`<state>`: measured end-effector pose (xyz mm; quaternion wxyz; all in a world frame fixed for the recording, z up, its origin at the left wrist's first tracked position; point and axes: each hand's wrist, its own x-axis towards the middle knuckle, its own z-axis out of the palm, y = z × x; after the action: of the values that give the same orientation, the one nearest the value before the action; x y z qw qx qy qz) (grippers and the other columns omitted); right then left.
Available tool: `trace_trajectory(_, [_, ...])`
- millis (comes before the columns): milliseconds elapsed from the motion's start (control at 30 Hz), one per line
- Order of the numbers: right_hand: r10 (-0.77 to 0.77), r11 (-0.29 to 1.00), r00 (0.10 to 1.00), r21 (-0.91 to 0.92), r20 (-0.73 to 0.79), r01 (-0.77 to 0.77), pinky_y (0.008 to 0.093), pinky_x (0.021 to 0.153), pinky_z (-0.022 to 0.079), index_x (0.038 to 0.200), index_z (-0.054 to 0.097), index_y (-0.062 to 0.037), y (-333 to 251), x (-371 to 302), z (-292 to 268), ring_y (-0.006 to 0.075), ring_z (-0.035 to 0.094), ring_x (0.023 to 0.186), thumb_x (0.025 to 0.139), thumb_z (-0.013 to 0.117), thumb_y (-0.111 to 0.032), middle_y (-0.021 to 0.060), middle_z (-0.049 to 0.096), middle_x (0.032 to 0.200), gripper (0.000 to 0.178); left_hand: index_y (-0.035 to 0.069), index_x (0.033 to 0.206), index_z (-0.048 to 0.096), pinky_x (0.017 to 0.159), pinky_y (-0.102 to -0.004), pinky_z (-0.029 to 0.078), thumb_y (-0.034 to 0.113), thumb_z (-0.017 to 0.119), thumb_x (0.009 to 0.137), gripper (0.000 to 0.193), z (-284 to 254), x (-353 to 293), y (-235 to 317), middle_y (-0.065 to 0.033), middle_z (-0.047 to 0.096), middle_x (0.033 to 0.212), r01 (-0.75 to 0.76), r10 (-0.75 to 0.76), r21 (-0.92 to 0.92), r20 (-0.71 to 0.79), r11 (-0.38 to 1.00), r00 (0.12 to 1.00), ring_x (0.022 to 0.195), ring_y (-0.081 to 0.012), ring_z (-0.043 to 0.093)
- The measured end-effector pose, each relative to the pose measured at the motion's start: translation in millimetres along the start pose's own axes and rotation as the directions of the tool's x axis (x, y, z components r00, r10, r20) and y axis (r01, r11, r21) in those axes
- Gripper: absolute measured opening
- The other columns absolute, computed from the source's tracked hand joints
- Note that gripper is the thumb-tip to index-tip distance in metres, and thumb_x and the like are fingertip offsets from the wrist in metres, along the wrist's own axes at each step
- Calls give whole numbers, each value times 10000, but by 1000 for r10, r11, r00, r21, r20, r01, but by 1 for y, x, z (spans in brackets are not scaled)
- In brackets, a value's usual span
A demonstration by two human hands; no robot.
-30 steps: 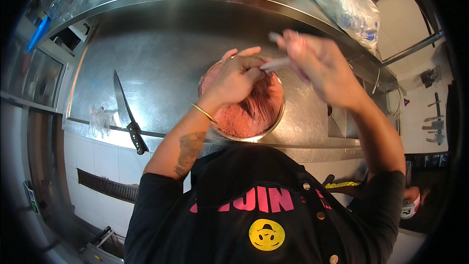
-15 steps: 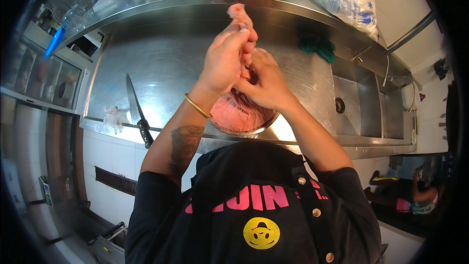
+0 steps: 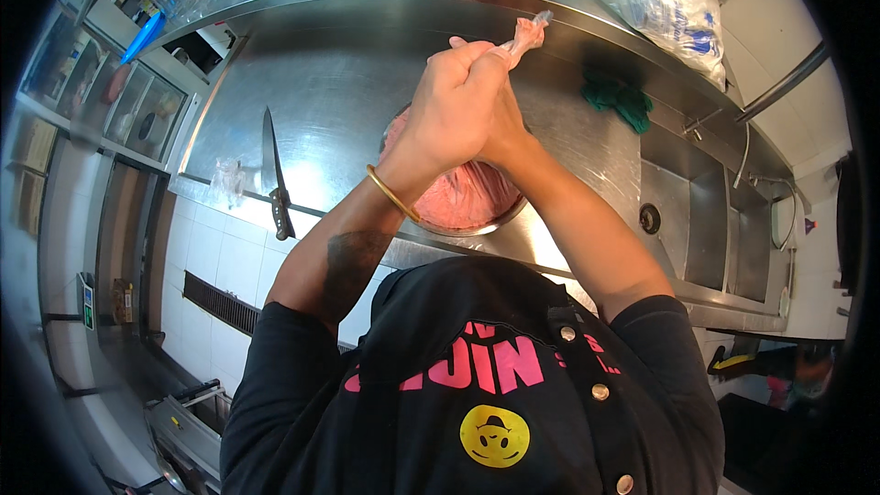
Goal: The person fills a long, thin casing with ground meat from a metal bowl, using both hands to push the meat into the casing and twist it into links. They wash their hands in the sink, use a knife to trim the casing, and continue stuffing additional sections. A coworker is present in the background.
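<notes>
The pinkish, twisted plastic tail (image 3: pixel 528 37) has swung rightward; the left hand (image 3: pixel 454 103) grips it; whether the right hand (image 3: pixel 508 126) does cannot be told; overtwisting might split it.

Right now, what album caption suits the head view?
Left hand grips a twisted strip, right hand close behind, above a bowl of pink mince.

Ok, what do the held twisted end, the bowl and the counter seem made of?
Twisted end: likely thin plastic film, creased and partly translucent. Bowl: probably metal, from its shiny rim. Counter: apparently stainless steel, grey with bright reflections.
</notes>
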<state>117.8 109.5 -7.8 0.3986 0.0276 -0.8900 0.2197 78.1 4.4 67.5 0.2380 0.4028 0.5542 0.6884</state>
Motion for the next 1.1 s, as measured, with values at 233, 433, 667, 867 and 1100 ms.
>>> trace_trajectory(233, [22,990,1000,141,9,-23,695,1193,116,1330,602,-80,37,-14,20,430,385,1442,889,595,-458,165,609,1381,581,53,751,541,566,-240,310,179,511,1041,318,17,-9,12,70,454,690,-100,94,184,42,978,995,644,-27,379])
trace_trajectory(433, [-37,957,999,-288,40,47,753,1162,76,1408,581,-207,51,-15,19,518,266,1481,853,605,-554,146,445,1580,655,33,764,560,587,-243,325,165,500,1033,305,19,-12,19,63,472,705,-121,103,155,119,980,988,666,-32,393])
trace_trajectory(667, [38,925,999,-378,-27,-46,732,1163,89,1421,577,-212,78,-24,62,513,299,1448,852,621,-536,131,427,1595,656,16,798,591,609,-236,322,147,484,1017,277,26,-16,27,50,479,725,-178,161,125,130,976,978,688,-37,389])
trace_trajectory(867, [135,986,989,-107,67,-127,610,1182,222,1367,586,-81,49,-13,53,378,442,1387,880,640,-438,180,532,1469,606,26,821,602,624,-235,337,159,492,1034,275,19,-14,15,49,493,748,-110,109,28,31,994,994,689,-39,399])
trace_trajectory(1100, [186,945,981,285,-55,-163,485,1028,432,1093,660,-9,17,21,1,406,597,1080,990,553,-437,213,659,1062,453,-2,1127,690,827,-240,443,186,536,1052,254,-34,21,20,-2,679,998,-196,182,58,196,979,964,902,-74,553])
